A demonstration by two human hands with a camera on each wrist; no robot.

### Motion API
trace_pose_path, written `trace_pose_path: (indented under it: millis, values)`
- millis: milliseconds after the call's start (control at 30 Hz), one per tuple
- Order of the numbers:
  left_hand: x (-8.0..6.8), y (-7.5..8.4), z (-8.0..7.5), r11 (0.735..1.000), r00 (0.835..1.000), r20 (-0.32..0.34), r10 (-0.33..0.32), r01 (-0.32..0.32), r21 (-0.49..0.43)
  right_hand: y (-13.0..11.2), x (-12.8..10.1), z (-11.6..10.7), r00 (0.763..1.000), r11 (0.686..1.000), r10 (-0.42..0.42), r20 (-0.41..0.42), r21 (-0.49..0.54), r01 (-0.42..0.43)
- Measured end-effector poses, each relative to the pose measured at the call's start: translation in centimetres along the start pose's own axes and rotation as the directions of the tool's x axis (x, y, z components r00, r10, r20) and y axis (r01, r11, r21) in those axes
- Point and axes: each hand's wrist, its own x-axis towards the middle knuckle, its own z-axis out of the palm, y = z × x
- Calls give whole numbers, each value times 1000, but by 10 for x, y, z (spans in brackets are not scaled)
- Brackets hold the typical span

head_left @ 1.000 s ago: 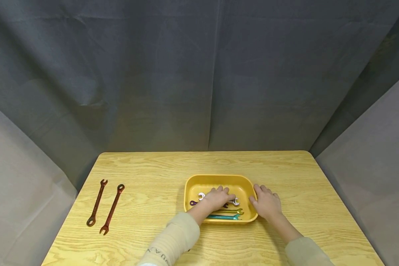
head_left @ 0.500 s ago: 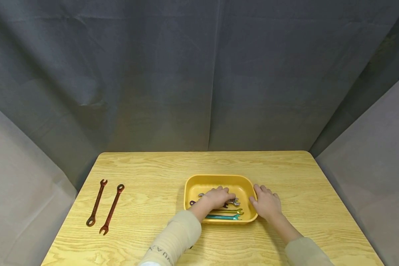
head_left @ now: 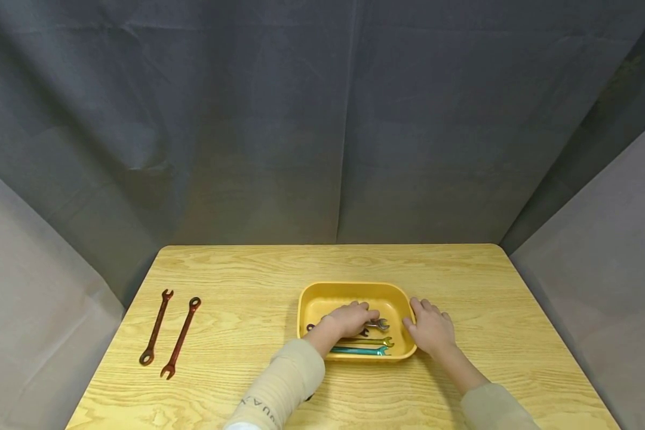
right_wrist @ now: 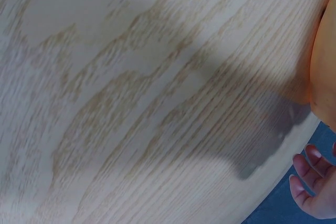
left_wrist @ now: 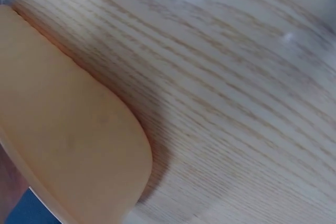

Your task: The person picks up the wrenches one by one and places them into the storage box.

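Observation:
My left hand (head_left: 349, 319) reaches into a yellow plastic bin (head_left: 355, 289), its fingers bent down over a silver wrench (head_left: 378, 324). The hand covers most of that wrench, with one jaw end showing at its right. In front of it lie a gold-green wrench (head_left: 376, 341) and a teal wrench (head_left: 361, 351); a dark purple wrench (head_left: 310, 328) is partly hidden beneath the hand. My right hand (head_left: 434, 328) rests at the bin's right rim, thumb over the edge and fingers outside. The right wrist view shows relaxed fingers (right_wrist: 307, 174).
Two red wrenches, a left one (head_left: 156, 328) and a right one (head_left: 181, 338), lie side by side on the wood-grain table (head_left: 247, 280) at the left. A dark curtain (head_left: 258, 149) hangs behind the table.
The silver wrench under my left hand has shifted slightly, and its left end is now mostly covered. My right hand and the bin have stayed put.

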Motion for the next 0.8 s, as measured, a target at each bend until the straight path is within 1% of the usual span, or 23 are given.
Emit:
trace_pose_path:
  millis: [367, 800]
  values:
    - [-3, 0, -1, 1000, 999, 24, -21, 21, -21, 1, 0, 2, 1000, 1000, 5, 1, 8, -5]
    - [-3, 0, 1, 999, 1000, 13, -22, 22, -29, 2, 1, 2, 1000, 1000, 4, 4, 0, -4]
